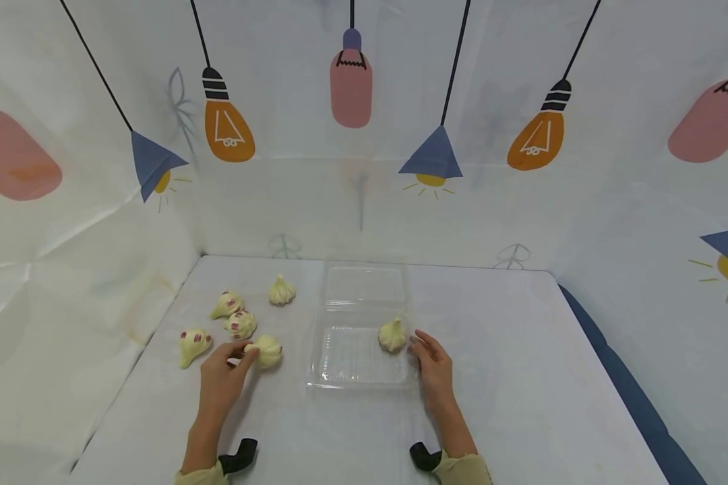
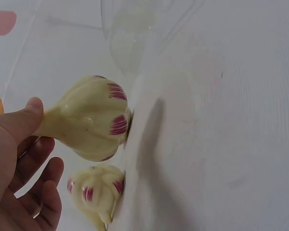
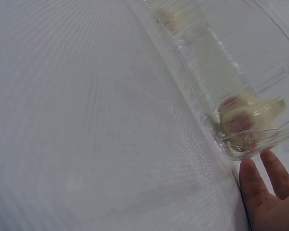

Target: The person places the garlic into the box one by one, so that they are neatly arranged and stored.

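My left hand [image 1: 221,384] pinches a pale garlic bulb [image 1: 269,352] by its stem, thumb against fingers. In the left wrist view the same garlic bulb [image 2: 89,120] shows purple streaks at its base, which is right at the tabletop. A clear plastic clamshell box [image 1: 346,360] lies with its lid folded back at the centre. Inside its right end sits another garlic bulb [image 1: 392,335]. My right hand [image 1: 437,374] is beside that end, fingers extended and holding nothing. In the right wrist view its fingertips [image 3: 248,168] are right at the box's corner.
Around the left hand lie more garlic bulbs: one at the far left [image 1: 194,345], a close pair [image 1: 240,325] and one farther back [image 1: 282,291]. The white table [image 1: 509,364] ends at a curtain [image 1: 364,202] printed with lamps.
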The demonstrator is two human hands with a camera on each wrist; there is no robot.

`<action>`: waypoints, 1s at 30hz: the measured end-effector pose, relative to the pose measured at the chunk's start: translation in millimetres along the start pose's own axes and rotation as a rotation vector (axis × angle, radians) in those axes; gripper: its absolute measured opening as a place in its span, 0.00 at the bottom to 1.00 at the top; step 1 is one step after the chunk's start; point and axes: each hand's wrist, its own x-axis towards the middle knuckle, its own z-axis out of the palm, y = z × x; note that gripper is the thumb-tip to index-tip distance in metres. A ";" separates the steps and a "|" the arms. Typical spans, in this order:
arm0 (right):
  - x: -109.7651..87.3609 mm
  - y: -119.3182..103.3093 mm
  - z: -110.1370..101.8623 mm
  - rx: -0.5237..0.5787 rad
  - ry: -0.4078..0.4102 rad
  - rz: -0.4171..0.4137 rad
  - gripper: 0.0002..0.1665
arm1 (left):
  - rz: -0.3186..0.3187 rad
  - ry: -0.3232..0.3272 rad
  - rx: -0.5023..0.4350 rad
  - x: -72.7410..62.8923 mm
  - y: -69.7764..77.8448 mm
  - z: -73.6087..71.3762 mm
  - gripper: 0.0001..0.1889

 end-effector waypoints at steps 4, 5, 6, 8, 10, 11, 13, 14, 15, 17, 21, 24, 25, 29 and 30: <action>0.7 0.5 -1.1 -0.015 -0.008 0.005 0.20 | 0.070 0.028 -0.051 2.1 15.0 6.5 0.11; 0.7 0.4 -1.1 -0.018 -0.008 0.006 0.20 | 0.087 0.029 -0.060 2.8 18.4 7.8 0.11; 0.7 0.4 -1.2 -0.020 -0.007 0.009 0.20 | 0.101 0.028 -0.063 3.6 21.7 8.9 0.11; 0.7 0.1 -1.1 -0.025 -0.004 0.011 0.20 | 0.116 0.020 -0.064 5.2 28.2 10.0 0.11; 0.6 -0.1 -0.5 -0.022 0.000 0.009 0.20 | 0.135 0.013 -0.059 6.6 34.1 10.3 0.11; 0.4 0.0 -0.4 -0.022 0.001 0.004 0.20 | 0.145 0.008 -0.052 7.0 36.4 10.2 0.11; 0.3 0.1 -0.3 -0.018 -0.001 -0.007 0.20 | 0.158 0.001 -0.043 7.6 41.4 10.2 0.11; 0.5 0.4 -0.4 -0.015 -0.002 -0.012 0.20 | 0.164 0.000 -0.039 7.9 44.0 10.3 0.11; 0.5 0.3 -0.5 -0.012 -0.004 -0.018 0.20 | 0.174 -0.003 -0.040 8.3 46.8 10.5 0.11; 0.2 0.2 -0.9 -0.017 -0.006 -0.024 0.20 | 0.187 -0.014 -0.044 9.1 51.7 11.5 0.11; 0.8 0.0 -1.7 -0.025 -0.005 -0.017 0.20 | 0.231 -0.047 -0.049 11.7 60.7 15.3 0.11; 1.9 0.0 -1.6 -0.030 -0.003 -0.012 0.20 | 0.280 -0.067 -0.064 13.8 66.6 18.9 0.11; 2.0 -0.2 -1.4 -0.030 -0.002 -0.011 0.20 | 0.295 -0.070 -0.071 14.3 68.6 20.1 0.12; 1.3 -0.6 -0.6 -0.022 0.001 -0.006 0.20 | 0.338 -0.076 -0.090 15.4 76.2 25.4 0.12; 0.9 -0.6 -0.5 -0.023 0.000 -0.005 0.19 | 0.344 -0.080 -0.094 15.7 78.1 27.0 0.12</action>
